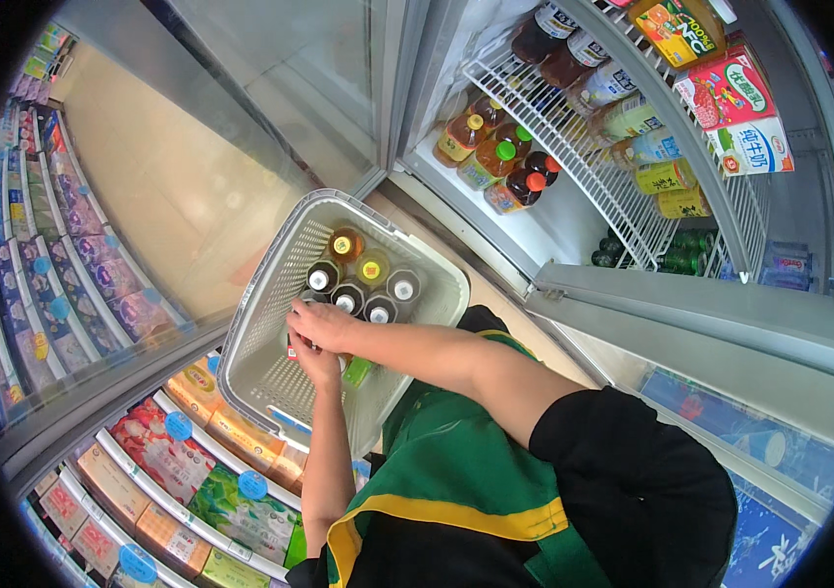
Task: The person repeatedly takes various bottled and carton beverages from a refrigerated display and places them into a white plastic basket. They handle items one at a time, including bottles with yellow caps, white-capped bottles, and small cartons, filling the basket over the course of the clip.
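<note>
A light grey plastic shopping basket stands before me, holding several upright drink bottles. My left hand and my right hand meet inside it, at its left side, the right one above the left. Under their fingers shows part of a dark item with a red and white label; the hands hide the rest, so the grip is unclear. Close by are white-capped dark bottles, a yellow-capped amber bottle and a yellow-capped pale bottle. A green-labelled item lies partly under my right forearm.
An open glass-door fridge is at the right, with bottles on its floor and more on a white wire shelf. Its glass door stands at upper left. Shelves of packaged goods run along the left and below.
</note>
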Demonstrator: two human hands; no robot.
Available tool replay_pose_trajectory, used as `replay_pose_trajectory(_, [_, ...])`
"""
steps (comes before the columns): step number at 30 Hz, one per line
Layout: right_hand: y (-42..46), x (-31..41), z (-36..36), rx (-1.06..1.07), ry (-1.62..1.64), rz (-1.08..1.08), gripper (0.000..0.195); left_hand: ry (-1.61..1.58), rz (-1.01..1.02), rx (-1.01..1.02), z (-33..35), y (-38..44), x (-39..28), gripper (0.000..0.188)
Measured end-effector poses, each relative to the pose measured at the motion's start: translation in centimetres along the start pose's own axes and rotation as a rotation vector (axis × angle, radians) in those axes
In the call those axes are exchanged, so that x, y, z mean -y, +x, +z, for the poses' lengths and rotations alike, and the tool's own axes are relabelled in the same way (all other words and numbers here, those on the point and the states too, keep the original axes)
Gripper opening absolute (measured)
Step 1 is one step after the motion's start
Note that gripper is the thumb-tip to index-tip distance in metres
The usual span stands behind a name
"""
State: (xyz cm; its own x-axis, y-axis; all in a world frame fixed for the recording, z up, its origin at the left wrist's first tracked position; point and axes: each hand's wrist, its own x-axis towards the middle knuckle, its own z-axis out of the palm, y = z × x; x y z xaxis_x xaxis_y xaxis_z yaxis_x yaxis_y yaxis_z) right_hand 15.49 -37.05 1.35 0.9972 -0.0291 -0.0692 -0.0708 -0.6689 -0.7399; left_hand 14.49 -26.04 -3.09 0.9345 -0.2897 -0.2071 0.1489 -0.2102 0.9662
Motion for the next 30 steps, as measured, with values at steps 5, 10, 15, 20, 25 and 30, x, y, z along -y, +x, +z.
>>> replay_pose_trajectory(5, [-0.9, 2.4, -3.6, -0.146, 0.207, -0.120, 0.019, 0.462, 0.260, -0.095, -1.3, -0.6, -2.7, 0.070])
replay_pose_trajectory(10, [-1.7, 4.8, -12.0, -0.320, 0.450, -0.131, 0.029, 0.283, 0.237, -0.014, -2.7, -0.6, -6.4, 0.080])
replay_pose_trajectory(15, [-2.8, 5.3, -17.8, -0.220, 1.115, 0.172, 0.026, 0.412, 0.253, 0.121, -1.1, -0.7, -15.0, 0.066])
replay_pose_trajectory(20, [-5.4, 2.2, -19.8, -0.298, 1.031, 0.213, 0.062, 0.384, 0.221, 0.215, 1.6, -0.3, -17.7, 0.068])
replay_pose_trajectory(25, [-8.1, -0.9, -17.1, -0.202, 0.925, 0.239, 0.062, 0.460, 0.215, 0.338, 6.6, 0.5, -20.9, 0.061])
replay_pose_trajectory(30, [-9.6, -1.8, -20.4, -0.435, 1.213, 0.322, 0.040, 0.557, 0.388, 0.485, 12.2, 2.1, -22.5, 0.070])
